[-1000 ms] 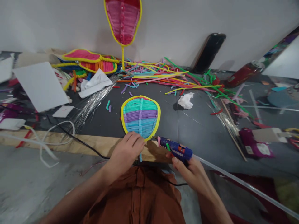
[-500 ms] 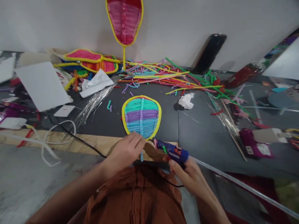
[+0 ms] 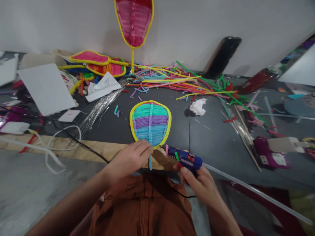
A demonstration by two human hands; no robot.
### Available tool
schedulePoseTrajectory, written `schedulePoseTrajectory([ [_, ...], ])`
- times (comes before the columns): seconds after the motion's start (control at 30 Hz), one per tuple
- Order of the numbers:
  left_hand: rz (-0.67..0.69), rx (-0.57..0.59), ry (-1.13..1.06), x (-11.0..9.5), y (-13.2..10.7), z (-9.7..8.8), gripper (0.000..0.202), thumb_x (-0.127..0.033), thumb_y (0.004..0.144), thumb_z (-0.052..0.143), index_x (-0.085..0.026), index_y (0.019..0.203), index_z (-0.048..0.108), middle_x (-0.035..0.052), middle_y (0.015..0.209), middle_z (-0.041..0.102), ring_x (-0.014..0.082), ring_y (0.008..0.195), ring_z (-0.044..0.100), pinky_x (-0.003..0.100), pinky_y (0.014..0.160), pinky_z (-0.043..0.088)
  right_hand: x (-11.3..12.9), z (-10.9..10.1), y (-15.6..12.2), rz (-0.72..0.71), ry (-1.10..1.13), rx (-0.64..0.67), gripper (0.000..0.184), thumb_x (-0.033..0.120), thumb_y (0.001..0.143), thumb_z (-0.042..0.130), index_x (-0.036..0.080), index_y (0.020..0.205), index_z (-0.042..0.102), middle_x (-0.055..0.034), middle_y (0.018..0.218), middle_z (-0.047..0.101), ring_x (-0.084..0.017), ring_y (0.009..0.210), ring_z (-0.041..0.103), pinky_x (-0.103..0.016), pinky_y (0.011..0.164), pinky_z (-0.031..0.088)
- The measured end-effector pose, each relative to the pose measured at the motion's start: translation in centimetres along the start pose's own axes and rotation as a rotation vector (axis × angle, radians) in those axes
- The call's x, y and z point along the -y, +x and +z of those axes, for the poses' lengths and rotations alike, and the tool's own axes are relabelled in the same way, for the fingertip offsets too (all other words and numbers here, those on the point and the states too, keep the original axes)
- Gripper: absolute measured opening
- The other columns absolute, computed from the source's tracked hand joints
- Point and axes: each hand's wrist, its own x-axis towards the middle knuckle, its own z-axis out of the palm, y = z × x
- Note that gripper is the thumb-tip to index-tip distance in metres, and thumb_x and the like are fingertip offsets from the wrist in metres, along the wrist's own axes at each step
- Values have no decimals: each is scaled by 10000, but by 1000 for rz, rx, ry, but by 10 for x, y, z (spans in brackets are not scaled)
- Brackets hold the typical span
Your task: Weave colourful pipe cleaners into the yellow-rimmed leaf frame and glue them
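A leaf-shaped piece (image 3: 150, 123) woven from teal, purple and blue pipe cleaners with a yellow rim lies flat on the dark table. My left hand (image 3: 130, 159) is closed, fingers pinching its lower tip where a blue stem hangs down. My right hand (image 3: 199, 183) grips a blue hot glue gun (image 3: 185, 158). The gun's nozzle points left at the leaf's lower right rim, and a long clear glue stick (image 3: 256, 193) trails out behind it to the right.
Loose pipe cleaners (image 3: 177, 80) lie in a heap at the back. A pink leaf piece (image 3: 134, 21) stands against the wall, more finished pieces (image 3: 95, 64) lie at back left. White tissue (image 3: 198, 106), a black phone (image 3: 220, 55), white paper (image 3: 45, 88), cables (image 3: 66, 139) and a purple tool (image 3: 265, 152) surround.
The glue gun moved left toward the leaf's tip, then drew back slightly right. My left hand kept its pinch on the tip. The view shifted a little.
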Motion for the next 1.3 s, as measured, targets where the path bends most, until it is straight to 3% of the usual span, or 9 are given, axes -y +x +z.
schedulePoseTrajectory([
  [0.27, 10, -126, 6, -3, -1, 5, 214, -77, 905, 429, -85, 995, 623, 104, 962, 677, 214, 921, 627, 397, 912, 538, -5, 2, 1, -26, -10, 57, 376, 458, 927, 438, 177, 940, 687, -42, 833, 711, -141, 643, 610, -216, 620, 500],
  [0.47, 34, -155, -22, -2, -4, 5, 174, -92, 901, 479, -113, 981, 631, 83, 955, 679, 206, 923, 631, 398, 915, 541, 2, 1, 3, -80, -46, 64, 344, 416, 930, 440, 174, 955, 683, -20, 711, 669, -133, 583, 596, -213, 595, 506],
  [0.63, 35, -196, -36, -2, -3, 6, 148, -100, 901, 497, -124, 938, 638, 69, 915, 681, 200, 896, 642, 398, 895, 554, 8, 1, 4, -104, -51, 48, 311, 396, 920, 456, 164, 923, 662, -36, 730, 673, -137, 577, 598, -210, 554, 499],
  [0.8, 31, -201, -36, -2, -2, 6, 139, -91, 889, 512, -130, 937, 636, 58, 913, 687, 192, 883, 647, 398, 898, 557, 7, 4, 5, -105, -51, 41, 307, 392, 923, 451, 166, 1027, 631, -44, 775, 679, -144, 593, 615, -203, 522, 491],
  [1.03, 15, -222, -24, -2, 0, 5, 158, -91, 899, 486, -149, 907, 633, 44, 875, 679, 163, 851, 645, 366, 900, 555, -3, 4, 4, -161, -163, 19, 272, 351, 937, 439, 175, 1017, 631, -56, 851, 702, -182, 762, 663, -251, 710, 529],
  [1.3, 25, -195, -19, -2, -1, 5, 176, -94, 913, 454, -147, 931, 620, 52, 893, 673, 169, 877, 641, 374, 913, 541, -7, 5, 6, -183, -215, 27, 317, 348, 934, 437, 168, 1161, 566, -83, 1006, 711, -209, 904, 685, -279, 802, 538],
])
